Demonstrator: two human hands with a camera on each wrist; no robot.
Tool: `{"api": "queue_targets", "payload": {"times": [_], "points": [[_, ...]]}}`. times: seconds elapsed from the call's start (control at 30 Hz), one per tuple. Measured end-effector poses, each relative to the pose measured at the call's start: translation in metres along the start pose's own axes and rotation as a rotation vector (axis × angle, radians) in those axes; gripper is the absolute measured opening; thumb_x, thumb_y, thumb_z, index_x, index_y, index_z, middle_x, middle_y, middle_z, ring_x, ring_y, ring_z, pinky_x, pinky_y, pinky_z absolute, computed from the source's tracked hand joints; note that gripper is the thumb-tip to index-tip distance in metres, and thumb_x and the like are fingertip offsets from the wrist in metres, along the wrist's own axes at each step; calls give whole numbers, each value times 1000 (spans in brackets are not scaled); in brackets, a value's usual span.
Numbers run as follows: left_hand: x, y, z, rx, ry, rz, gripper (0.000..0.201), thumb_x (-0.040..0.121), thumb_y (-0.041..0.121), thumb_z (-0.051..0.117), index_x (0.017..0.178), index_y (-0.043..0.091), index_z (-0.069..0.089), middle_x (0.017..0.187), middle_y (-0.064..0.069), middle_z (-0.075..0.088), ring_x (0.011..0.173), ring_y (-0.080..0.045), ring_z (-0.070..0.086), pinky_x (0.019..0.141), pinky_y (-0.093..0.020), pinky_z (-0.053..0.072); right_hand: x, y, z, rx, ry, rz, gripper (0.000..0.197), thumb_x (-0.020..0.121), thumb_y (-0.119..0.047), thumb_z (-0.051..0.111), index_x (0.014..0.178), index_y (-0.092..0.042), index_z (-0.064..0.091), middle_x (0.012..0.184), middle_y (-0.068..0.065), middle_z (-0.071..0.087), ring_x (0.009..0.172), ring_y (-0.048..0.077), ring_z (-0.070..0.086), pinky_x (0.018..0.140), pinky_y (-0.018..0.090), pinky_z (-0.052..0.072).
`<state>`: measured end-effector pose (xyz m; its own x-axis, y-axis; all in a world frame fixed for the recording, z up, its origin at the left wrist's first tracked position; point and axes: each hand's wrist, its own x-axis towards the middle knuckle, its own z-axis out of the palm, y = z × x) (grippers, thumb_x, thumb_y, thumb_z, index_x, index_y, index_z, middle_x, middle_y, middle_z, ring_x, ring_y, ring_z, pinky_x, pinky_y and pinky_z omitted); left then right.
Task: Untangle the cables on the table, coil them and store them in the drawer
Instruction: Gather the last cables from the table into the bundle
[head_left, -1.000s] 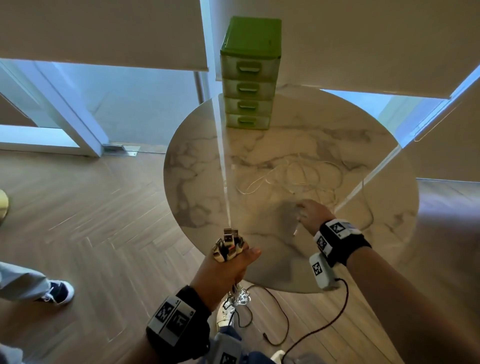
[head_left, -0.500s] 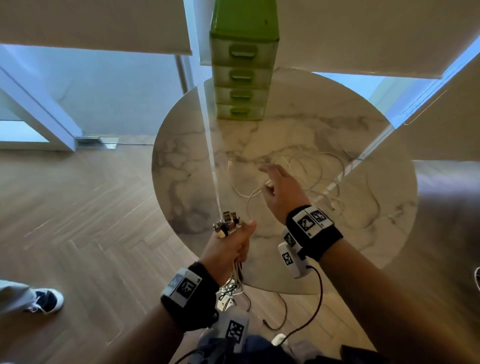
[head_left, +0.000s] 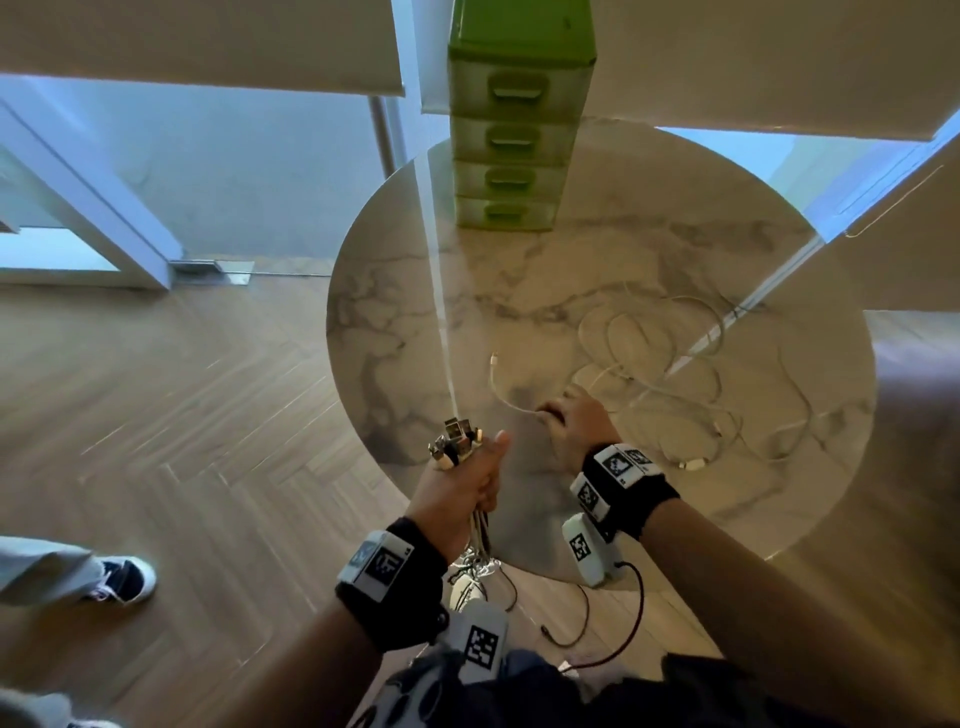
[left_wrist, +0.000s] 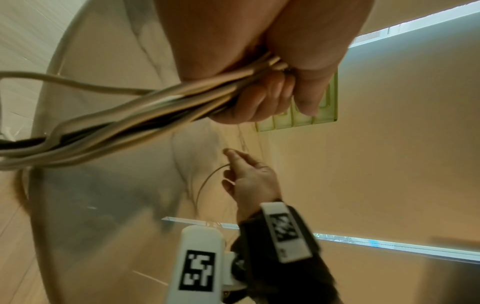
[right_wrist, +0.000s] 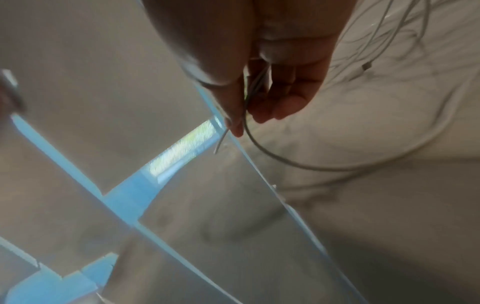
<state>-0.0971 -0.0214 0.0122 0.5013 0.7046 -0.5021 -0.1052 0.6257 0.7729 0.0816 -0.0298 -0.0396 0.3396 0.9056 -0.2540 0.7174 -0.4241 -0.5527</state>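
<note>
White and dark cables run in a gathered bundle (head_left: 460, 447) through the left hand (head_left: 460, 488), which is clenched around them just off the near edge of the bench (head_left: 395, 332). Their plug ends stick up above the fist, and the wrist view shows the cords pressed side by side under the curled fingers (left_wrist: 262, 100), the loose lengths trailing down toward the floor. That bundle looks sorted out of the heap but not coiled, so I judge that part only half done.

Further right, the right hand (head_left: 574, 421) rests low over the bench and pinches a single white cable (head_left: 501, 392) whose free plug end lies a little farther out on the marble. The wrist view shows thumb and fingertips (right_wrist: 262, 115) closed on that cord, with the cable curving away to the right toward the heap.

Right of that hand lies the remaining tangle (head_left: 670, 364): several thin white cables in overlapping loops spread on the bench, with at least one plug near the hand's wrist side. How many cables are in it cannot be told.

At the far edge stands the green drawer unit (head_left: 511, 140), every drawer visibly closed. Nothing seems stored yet. By my reckoning the work is in its early-to-middle stretch: separating continues, while coiling, opening a drawer and putting cables inside all remain.
</note>
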Motion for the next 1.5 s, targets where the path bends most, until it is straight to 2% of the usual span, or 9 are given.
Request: {"api": "queue_targets", "payload": {"times": [0.17, 0.3, 0.47, 0.67, 0.8, 1.0, 1.17, 1.33, 1.5], "points": [[10, -4, 18, -92, 121, 34, 16, 90, 12, 58, 75, 12, 53, 66, 0, 51, 56, -6, 46, 50, -14, 39, -40, -20, -29, 282, 193, -131, 14, 87, -16, 62, 94, -8, 71, 79, 0, 46, 68, 3, 46, 64, 4, 34], [10, -7, 27, -102, 168, 117, 9, 90, 16, 58, 87, 9, 63, 93, -2, 70, 91, -10, 66, 85, -26, 49, -73, -12, -27, 298, 95, -185, 14, 87, -16, 61, 96, -11, 72, 76, -8, 46, 69, 4, 46, 66, 6, 34], [0, -8, 35, -168, 165, 199, 25, 90, 8, 57, 66, 14, 52, 54, 3, 56, 50, -7, 52, 53, -21, 45, -106, 12, -7, 177, -32, -274, 35, 83, -42, 51, 92, -15, 73, 100, 0, 66, 93, 16, 49, 82, 21, 31], [-20, -21, 46, -35, 92, 159, 19, 79, 9, 66, 67, 16, 54, 52, 9, 47, 47, -4, 40, 45, -19, 33, -131, 42, -37, 431, 122, -72, 27, 86, -11, 62, 100, -34, 62, 119, -26, 57, 110, -8, 51, 91, 13, 41], [-34, -34, 58, 68, 4, 135, 32, 68, -3, 73, 55, 20, 56, 45, 7, 39, 39, -7, 32, 39, -18, 27, -125, 53, -59, 599, 257, 192, 12, 87, -19, 61, 92, -29, 58, 100, -10, 61, 91, 9, 61, 72, 23, 51], [-58, -48, 82, 0, -144, -2, 32, 86, 19, 57, 58, 19, 41, 46, 5, 26, 37, -5, 21, 35, -16, 21, -113, 27, -65, 945, -217, 401, 23, 93, -31, 51, 93, -9, 56, 80, 5, 67, 72, 14, 64, 68, 28, 50], [-70, -59, 90, 116, -212, -37, 35, 89, 33, 50, 63, 14, 37, 45, 1, 29, 33, -7, 25, 36, -17, 19, -105, 30, -91, 1452, 88, 490, 23, 97, -16, 42, 77, -10, 51, 54, 3, 53, 45, 14, 52, 48, 25, 47], [-52, -69, 101, 134, -17, -58, 27, 95, 31, 50, 74, 15, 52, 63, -1, 53, 49, -7, 46, 37, -15, 24, -155, 41, -85, 810, -22, 156, 28, 95, -1, 35, 93, -19, 56, 66, 1, 56, 57, 10, 56, 62, 25, 46], [-34, -71, 114, 157, -70, -171, 29, 93, 33, 54, 100, 8, 65, 103, -3, 73, 59, -10, 50, 37, -15, 26, -201, 60, -58, 305, -92, -35, 32, 91, 1, 40, 103, -18, 63, 82, -1, 58, 76, 12, 54, 71, 16, 41]]}}
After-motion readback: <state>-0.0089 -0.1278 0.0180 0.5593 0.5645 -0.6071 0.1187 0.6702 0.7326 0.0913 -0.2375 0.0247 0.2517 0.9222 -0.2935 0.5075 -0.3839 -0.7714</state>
